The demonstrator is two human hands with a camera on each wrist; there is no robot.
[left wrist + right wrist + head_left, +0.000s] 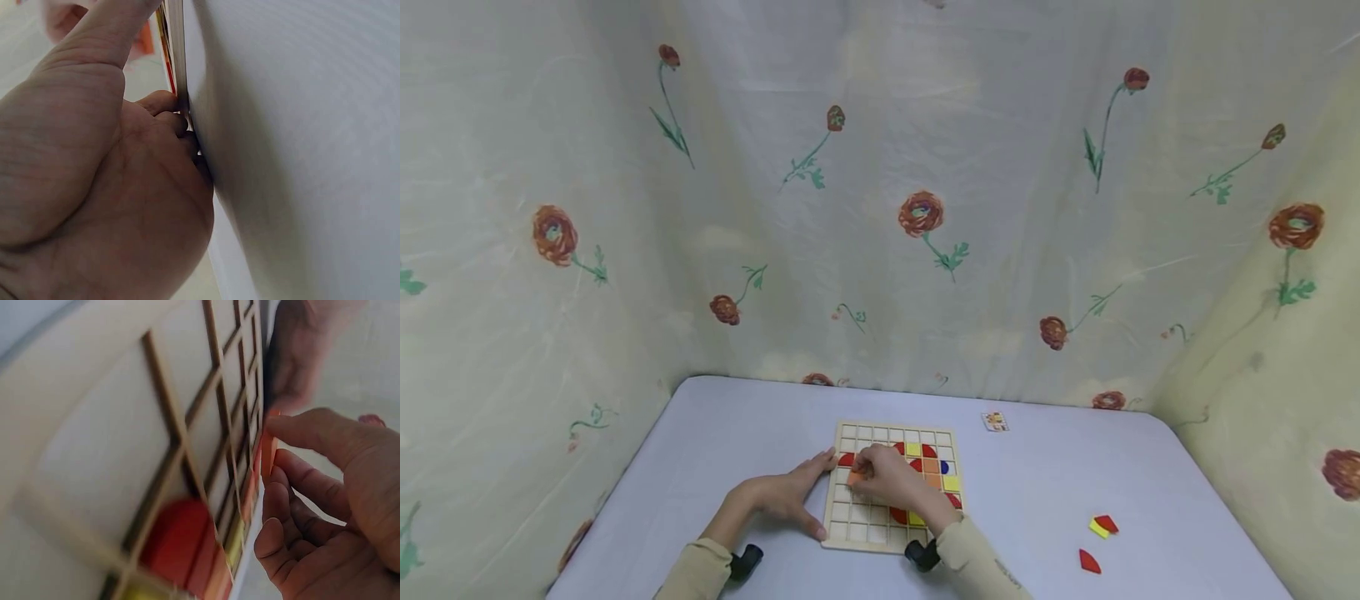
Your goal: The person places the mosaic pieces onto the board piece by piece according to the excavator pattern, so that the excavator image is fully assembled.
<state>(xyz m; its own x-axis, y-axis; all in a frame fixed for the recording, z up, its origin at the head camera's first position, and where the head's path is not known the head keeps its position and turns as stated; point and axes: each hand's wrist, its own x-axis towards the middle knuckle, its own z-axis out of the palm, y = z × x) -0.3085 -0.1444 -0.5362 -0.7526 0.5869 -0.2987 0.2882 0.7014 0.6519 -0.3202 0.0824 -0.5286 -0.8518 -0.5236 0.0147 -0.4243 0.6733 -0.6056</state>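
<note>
A wooden grid board (859, 512) with square cells lies on the table. My right hand (889, 478) is over its left-centre cells and pinches an orange square tile (270, 447) between thumb and fingers. Spread along the board's left edge, my left hand (781, 493) touches the frame with its fingertips and, near the lower corner, its thumb. Red (846, 459), yellow (951, 483), orange (932, 466) and blue (944, 467) pieces sit in cells, mostly towards the right side. My right hand and forearm hide some middle cells.
To the board's right, a red quarter-round piece (1089, 562) lies apart on the table (1022, 500). Near it, a yellow piece (1098, 528) and another red piece (1107, 523) touch or overlap. A small picture card (996, 422) is behind the board's right corner. Flowered curtains surround the table.
</note>
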